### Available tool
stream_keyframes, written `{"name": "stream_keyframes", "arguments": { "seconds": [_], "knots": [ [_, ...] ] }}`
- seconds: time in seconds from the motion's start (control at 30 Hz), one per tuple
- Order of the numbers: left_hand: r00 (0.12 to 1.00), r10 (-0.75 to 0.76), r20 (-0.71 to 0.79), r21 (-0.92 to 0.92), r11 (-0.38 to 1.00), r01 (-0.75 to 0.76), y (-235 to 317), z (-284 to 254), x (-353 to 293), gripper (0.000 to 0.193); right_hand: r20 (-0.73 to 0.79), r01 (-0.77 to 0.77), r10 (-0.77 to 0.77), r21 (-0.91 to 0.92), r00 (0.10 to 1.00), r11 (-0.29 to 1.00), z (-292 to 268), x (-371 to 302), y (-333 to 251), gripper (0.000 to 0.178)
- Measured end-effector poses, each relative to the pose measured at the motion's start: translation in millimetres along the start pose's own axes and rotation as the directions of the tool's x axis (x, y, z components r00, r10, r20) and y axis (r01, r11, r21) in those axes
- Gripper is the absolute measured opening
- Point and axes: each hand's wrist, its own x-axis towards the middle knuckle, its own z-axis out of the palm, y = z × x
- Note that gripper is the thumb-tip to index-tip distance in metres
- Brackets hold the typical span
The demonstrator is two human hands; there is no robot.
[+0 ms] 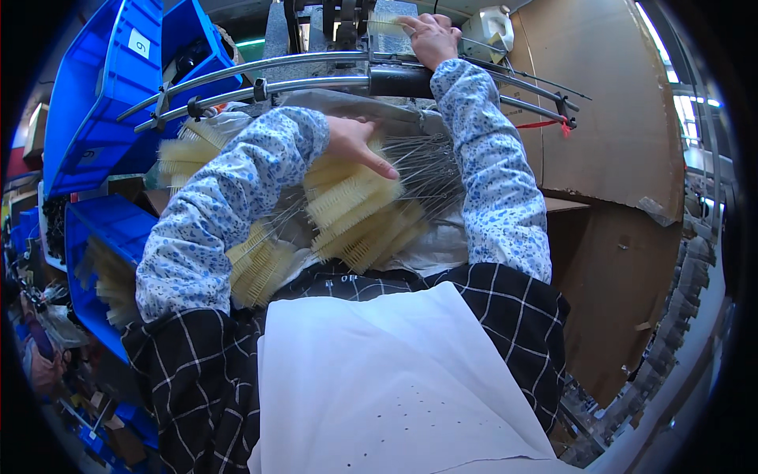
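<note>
a: where are your hands right now?

b: your left hand (357, 144) lies flat on the heap of pale yellow bristle brushes (359, 209) in front of you, fingers spread and stretched out, not closed on any one brush. your right hand (433, 35) is far out at the machine (339, 31), its grip closed around one brush (387, 22) held up at the machine's head.

a: and where do the brushes sit?

b: the main heap rests on the desk just near your chest, the wire stems (430, 170) fanning toward the right. more brushes lie on the left, some under your left sleeve (229, 205), and another lot fills the blue bin (106, 245) low on the left. a second blue bin (103, 87) hangs higher, far left.

a: how far along are you, judging from this?

b: i'd say somewhere in the middle. one brush is at the machine, and a large heap waits under your left hand. whether the brushes in the low bin are finished ones or fresh stock i cannot tell. plenty looks left to do.

a: anything else around?

b: curved metal rails (260, 79) cross in front of the machine, a cardboard sheet (616, 103) stands on the right, and a white cloth (387, 379) covers your lap.
</note>
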Motion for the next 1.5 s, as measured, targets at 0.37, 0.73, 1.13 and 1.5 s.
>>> {"name": "stream_keyframes", "arguments": {
  "seconds": [0.37,0.73,1.13,1.5],
  "knots": [
    [0.997,-0.022,0.071,0.032,0.999,0.02,10,3,-5,0.114,0.002,-0.231,0.232,-0.047,0.973,0.972,-23,-32,32,0.052],
    [0.998,0.056,0.032,-0.111,0.992,-0.052,-10,-21,-60,0.106,-0.071,-0.167,0.187,0.227,0.98,0.96,-16,-27,2,0.034],
    [0.993,0.061,-0.101,-0.048,0.997,-0.066,-21,-42,-125,0.098,0.041,-0.226,0.222,0.184,0.974,0.957,-20,-8,-93,0.029],
    [0.792,0.348,-0.501,0.067,0.928,-0.366,9,-64,-133,0.026,0.046,-0.203,0.198,0.166,0.979,0.965,-24,-12,-60,0.03]
  ]
}}
